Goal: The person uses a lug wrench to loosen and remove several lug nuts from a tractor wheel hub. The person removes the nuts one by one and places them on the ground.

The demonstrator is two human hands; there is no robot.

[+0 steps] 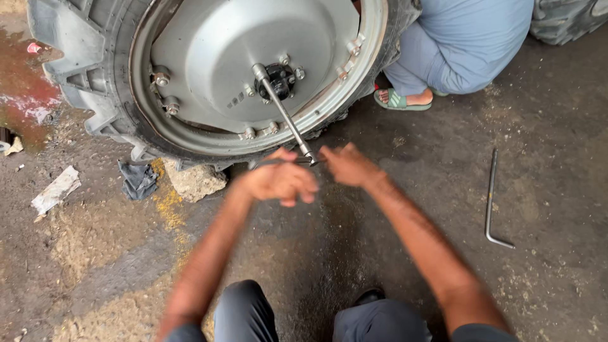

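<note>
A big tractor wheel with a grey steel rim and a black lugged tyre stands upright in front of me. A long metal socket wrench is set on a nut at the black hub and slants down toward me. Its cross handle at the near end is gripped by both hands. My left hand is closed around the left end of the handle. My right hand holds the right end. My knees show at the bottom edge.
A stone and a dark rag lie under the tyre. A bent steel bar lies on the dirty concrete at right. Another person in blue clothes and a green sandal squats behind the wheel. A paper scrap lies at left.
</note>
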